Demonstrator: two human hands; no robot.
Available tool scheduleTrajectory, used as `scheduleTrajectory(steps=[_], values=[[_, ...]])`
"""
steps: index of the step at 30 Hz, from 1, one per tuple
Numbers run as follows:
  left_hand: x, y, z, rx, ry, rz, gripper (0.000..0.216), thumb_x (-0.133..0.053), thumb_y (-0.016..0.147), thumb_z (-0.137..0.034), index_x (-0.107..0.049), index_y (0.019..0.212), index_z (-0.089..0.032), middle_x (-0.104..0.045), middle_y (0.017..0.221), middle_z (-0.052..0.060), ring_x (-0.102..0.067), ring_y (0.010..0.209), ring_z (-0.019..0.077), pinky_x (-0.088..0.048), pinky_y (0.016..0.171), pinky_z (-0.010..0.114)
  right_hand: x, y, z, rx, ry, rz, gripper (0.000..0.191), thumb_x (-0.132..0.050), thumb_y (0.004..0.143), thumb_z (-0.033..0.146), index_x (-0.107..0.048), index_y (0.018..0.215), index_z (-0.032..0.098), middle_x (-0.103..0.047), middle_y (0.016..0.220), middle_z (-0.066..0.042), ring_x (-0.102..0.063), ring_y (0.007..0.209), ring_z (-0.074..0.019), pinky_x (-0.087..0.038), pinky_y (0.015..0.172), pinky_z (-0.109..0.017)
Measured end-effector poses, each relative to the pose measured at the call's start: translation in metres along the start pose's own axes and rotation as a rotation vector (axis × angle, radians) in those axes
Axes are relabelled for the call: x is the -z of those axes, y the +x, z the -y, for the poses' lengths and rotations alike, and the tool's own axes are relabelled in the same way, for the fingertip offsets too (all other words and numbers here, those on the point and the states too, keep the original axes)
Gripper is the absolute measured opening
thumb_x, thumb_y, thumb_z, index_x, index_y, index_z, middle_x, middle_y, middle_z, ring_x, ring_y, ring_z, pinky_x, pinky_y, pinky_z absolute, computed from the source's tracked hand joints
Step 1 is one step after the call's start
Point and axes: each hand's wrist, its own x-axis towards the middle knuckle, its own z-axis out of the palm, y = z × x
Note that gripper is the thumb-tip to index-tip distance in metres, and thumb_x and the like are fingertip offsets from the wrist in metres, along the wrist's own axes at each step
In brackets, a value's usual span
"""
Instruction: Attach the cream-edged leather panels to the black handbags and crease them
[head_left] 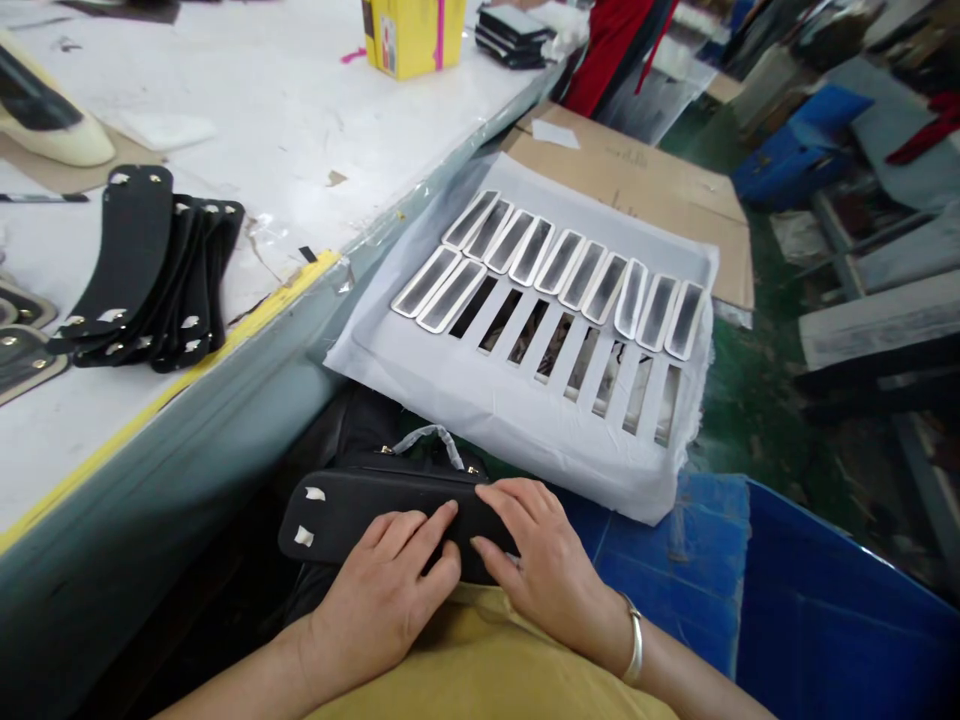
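Note:
A long black leather panel (341,515) with rounded ends lies across my lap, with small white tabs at its left end. My left hand (390,575) is closed on its middle, fingertips and thumb pressed to the surface. On its right part my right hand (536,545) grips with bent fingers and thumb, hiding that end. A silver bangle circles my right wrist. Behind the panel sits a black item, apparently a bag (371,425), with a plastic-wrapped handle (431,437) and gold-coloured fittings. The undersides of the panel and my fingers are hidden.
Ahead, a tray covered in white sheet (442,375) carries several white-rimmed strips (570,262) above open slots. Similar black panels (139,250) are stacked on the white table (262,110), whose edge runs along my left. A yellow box (416,40) stands farther back. Blue bin (832,610) at right.

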Motion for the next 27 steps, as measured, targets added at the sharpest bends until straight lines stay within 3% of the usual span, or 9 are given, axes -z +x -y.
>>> scheduleTrajectory(steps=[3,7,17,23,27], values=[[0.001,0.001,-0.001,-0.002,0.001,-0.023,0.025,-0.046,0.081,-0.015,-0.06,0.101,-0.019,-0.053,0.129,0.012,-0.051,0.096,0.0258,-0.043,0.08,0.04,0.003,0.005,-0.004,-0.04,0.087,0.055,0.038,-0.06,0.081,0.027,-0.054,0.118,0.018,-0.054,0.115,-0.011,-0.05,0.107,-0.0239,-0.043,0.095,-0.043],[0.001,0.001,-0.003,-0.008,-0.002,-0.043,0.023,-0.047,0.08,-0.014,-0.061,0.099,-0.019,-0.055,0.126,0.012,-0.051,0.094,0.0253,-0.043,0.077,0.038,0.005,0.011,-0.008,-0.078,0.201,0.092,0.029,-0.062,0.08,0.025,-0.058,0.109,0.021,-0.054,0.111,-0.008,-0.052,0.104,-0.0215,-0.045,0.093,-0.04],[0.0,-0.007,-0.005,0.026,-0.032,-0.04,0.023,-0.051,0.083,-0.017,-0.06,0.104,-0.019,-0.053,0.131,0.01,-0.051,0.097,0.0246,-0.044,0.078,0.038,0.002,0.017,-0.006,-0.095,0.256,0.06,0.02,-0.064,0.078,0.02,-0.059,0.097,0.022,-0.057,0.104,-0.004,-0.055,0.1,-0.0187,-0.046,0.091,-0.035],[0.005,-0.021,0.011,-0.085,-0.059,-0.112,0.026,-0.048,0.088,-0.02,-0.058,0.112,-0.016,-0.055,0.128,0.009,-0.052,0.105,0.0204,-0.044,0.086,0.035,-0.005,0.013,0.007,0.12,-0.116,0.01,0.034,-0.053,0.085,0.019,-0.052,0.12,0.019,-0.055,0.117,-0.011,-0.052,0.109,-0.0235,-0.044,0.095,-0.046],[0.012,-0.045,0.034,-0.036,-0.057,-0.218,0.028,-0.053,0.086,-0.022,-0.058,0.113,-0.016,-0.062,0.119,0.007,-0.053,0.11,0.0197,-0.037,0.101,0.039,-0.018,0.015,0.027,0.325,-0.299,0.005,0.043,-0.059,0.083,0.029,-0.053,0.122,0.014,-0.054,0.125,-0.014,-0.051,0.114,-0.0277,-0.045,0.096,-0.047]])
